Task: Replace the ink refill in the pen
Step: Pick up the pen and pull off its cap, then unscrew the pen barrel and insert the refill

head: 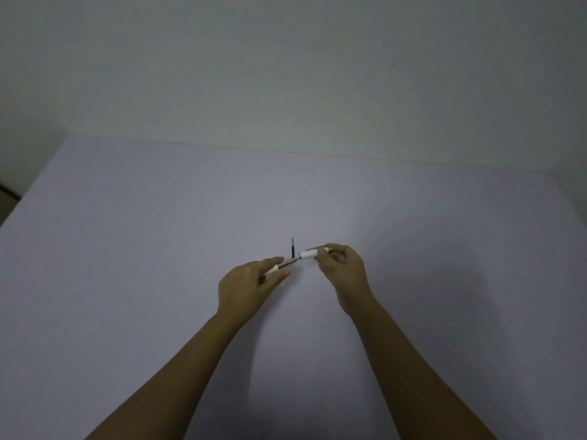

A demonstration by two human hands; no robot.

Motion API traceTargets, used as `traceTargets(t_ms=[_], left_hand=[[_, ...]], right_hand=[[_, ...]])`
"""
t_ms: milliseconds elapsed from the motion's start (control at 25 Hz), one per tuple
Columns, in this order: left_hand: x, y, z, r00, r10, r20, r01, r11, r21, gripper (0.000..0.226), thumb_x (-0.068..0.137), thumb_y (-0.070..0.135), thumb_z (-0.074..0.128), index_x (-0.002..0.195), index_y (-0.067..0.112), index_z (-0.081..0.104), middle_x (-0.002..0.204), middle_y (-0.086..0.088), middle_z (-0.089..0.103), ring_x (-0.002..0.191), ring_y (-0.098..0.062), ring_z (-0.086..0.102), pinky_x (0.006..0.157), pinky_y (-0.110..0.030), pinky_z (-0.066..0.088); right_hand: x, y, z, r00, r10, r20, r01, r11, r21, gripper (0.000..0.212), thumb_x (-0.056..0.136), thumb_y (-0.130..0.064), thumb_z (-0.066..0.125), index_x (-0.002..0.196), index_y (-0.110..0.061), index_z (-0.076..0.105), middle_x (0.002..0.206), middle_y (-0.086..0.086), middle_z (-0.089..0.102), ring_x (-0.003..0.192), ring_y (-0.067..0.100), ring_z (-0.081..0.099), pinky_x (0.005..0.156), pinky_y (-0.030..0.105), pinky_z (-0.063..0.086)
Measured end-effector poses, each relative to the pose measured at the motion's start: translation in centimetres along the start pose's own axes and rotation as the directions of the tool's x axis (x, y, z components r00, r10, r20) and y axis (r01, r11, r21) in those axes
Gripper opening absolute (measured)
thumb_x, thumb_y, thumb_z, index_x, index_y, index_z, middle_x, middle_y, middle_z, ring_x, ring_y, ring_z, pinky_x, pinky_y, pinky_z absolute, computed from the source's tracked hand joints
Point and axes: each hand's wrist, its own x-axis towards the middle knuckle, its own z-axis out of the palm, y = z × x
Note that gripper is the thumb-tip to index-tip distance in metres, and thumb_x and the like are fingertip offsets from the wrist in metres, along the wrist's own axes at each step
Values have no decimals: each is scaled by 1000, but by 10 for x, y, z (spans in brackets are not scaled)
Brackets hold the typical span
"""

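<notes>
Both hands hold a pen that is split in two just above the table. My left hand (pixel 251 281) grips one pen half (pixel 287 264), a white piece with a dark thin part sticking out to the right. My right hand (pixel 341 265) pinches the other pen half (pixel 309 254), a white barrel section whose open end faces left. The two ends nearly meet between the hands. A thin dark ink refill (pixel 292 246) lies on the table just behind that gap, pointing away from me.
A pale lilac table (pixel 158 233) fills the lower part of the view, its far edge meeting a plain wall (pixel 286 74). The table's left edge shows at the far left.
</notes>
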Motion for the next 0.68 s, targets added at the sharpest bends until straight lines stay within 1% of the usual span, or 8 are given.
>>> traceTargets(t_ms=[40, 80, 120, 200, 320, 400, 480, 680], left_hand=[[-1, -4, 0, 999, -22, 27, 22, 1000, 3, 48, 80, 65, 44, 115, 36, 61, 82, 8, 66, 69, -9, 55, 53, -18, 39], [-3, -8, 0, 998, -46, 51, 46, 999, -2, 45, 83, 60, 46, 118, 35, 60, 88, 6, 68, 74, -10, 57, 57, -21, 42], [-3, -11, 1, 996, -62, 70, 63, 998, -13, 42, 85, 56, 48, 119, 34, 59, 97, 4, 70, 81, -12, 60, 63, -23, 45], [8, -22, 11, 986, -106, 126, 112, 993, -35, 39, 87, 51, 46, 120, 33, 58, 112, 1, 70, 94, -17, 64, 71, -26, 47], [7, -22, 12, 983, -87, 161, 97, 994, -55, 37, 89, 50, 44, 120, 34, 58, 114, 2, 70, 98, -18, 64, 77, -31, 52], [13, -19, 12, 988, -76, 138, 90, 991, -100, 37, 89, 50, 43, 119, 33, 59, 113, 2, 71, 98, -17, 64, 81, -35, 54], [13, -14, 9, 990, -71, 125, 88, 986, -139, 37, 90, 49, 42, 117, 32, 60, 111, 3, 71, 96, -17, 64, 82, -36, 55], [15, -13, 8, 988, -86, 126, 105, 983, -152, 37, 91, 48, 40, 115, 30, 61, 97, 2, 73, 84, -16, 64, 75, -35, 55]], right_hand=[[7, 5, -5, 999, -14, -52, 13, 999, -32, 7, 84, -11, 65, 90, -14, 61, 84, 4, 66, 74, 13, 58, 64, 17, 47], [13, 12, -11, 996, -40, -76, 28, 989, -142, 8, 83, -13, 66, 91, -14, 64, 87, 4, 66, 79, 14, 59, 67, 16, 47], [17, 18, -17, 996, -56, -65, 36, 961, -273, 12, 82, -14, 66, 94, -13, 66, 89, 4, 66, 83, 14, 59, 69, 14, 45], [33, 42, -17, 999, -12, -40, -9, 873, -488, 18, 80, -13, 68, 98, -9, 68, 91, 9, 68, 87, 17, 61, 70, 11, 44], [29, 56, -18, 998, -26, -59, -18, 764, -645, 24, 81, -14, 67, 103, -5, 68, 105, 16, 70, 100, 28, 64, 86, 28, 46], [33, 53, -19, 997, -49, -65, -8, 734, -679, 27, 83, -15, 65, 107, -3, 67, 111, 17, 69, 105, 31, 62, 90, 31, 45], [33, 49, -22, 993, -94, -73, 19, 731, -682, 27, 83, -13, 64, 108, -2, 66, 111, 19, 67, 103, 32, 63, 90, 32, 45], [33, 49, -21, 986, -139, -88, 37, 708, -706, 27, 84, -12, 64, 109, -1, 65, 109, 21, 67, 101, 35, 63, 90, 38, 48]])
